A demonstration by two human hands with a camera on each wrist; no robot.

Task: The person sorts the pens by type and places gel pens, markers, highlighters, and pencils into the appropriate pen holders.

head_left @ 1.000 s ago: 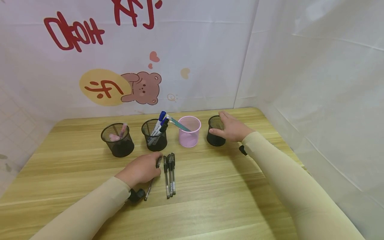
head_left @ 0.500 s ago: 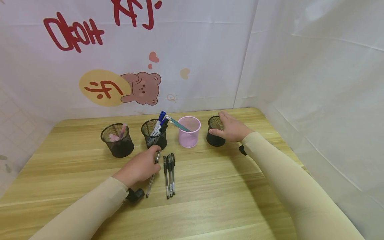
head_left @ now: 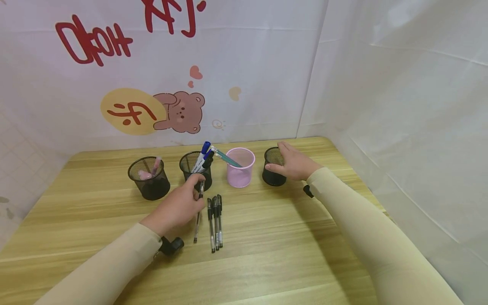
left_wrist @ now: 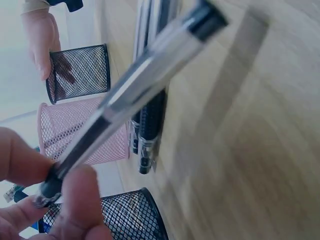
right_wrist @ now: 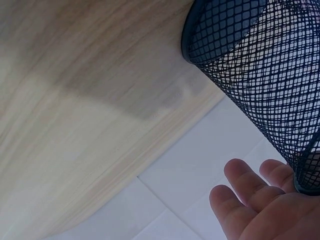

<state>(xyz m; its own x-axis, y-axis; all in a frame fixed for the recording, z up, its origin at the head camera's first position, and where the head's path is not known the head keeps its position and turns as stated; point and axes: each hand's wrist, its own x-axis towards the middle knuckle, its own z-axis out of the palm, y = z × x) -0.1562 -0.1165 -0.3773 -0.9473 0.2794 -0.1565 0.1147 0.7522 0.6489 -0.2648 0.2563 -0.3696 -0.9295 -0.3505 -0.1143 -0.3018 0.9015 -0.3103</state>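
My left hand [head_left: 176, 210] pinches a clear-barrelled black gel pen [head_left: 197, 228] near its capped end. In the left wrist view the pen [left_wrist: 127, 90] slants above the wooden table, between thumb and fingers. Three similar gel pens [head_left: 215, 224] lie side by side just right of it. At the right, my right hand [head_left: 295, 163] holds a black mesh pen holder [head_left: 273, 176], thumb on the near side and fingers at the far side. The right wrist view shows several fingertips [right_wrist: 240, 172] beside the holder's rim; the thumb is out of that view.
A black mesh holder [head_left: 156, 188] with pink items stands at left. Another black holder [head_left: 187, 163] contains blue and black markers. A pink mesh holder [head_left: 240, 176] has green pencils. Behind the table [head_left: 274, 254] hangs a white printed curtain [head_left: 259, 51].
My left hand has lifted the pen slightly and carried it forward, toward the marker holder, with the pen turning more upright. The right hand and its holder stay put.
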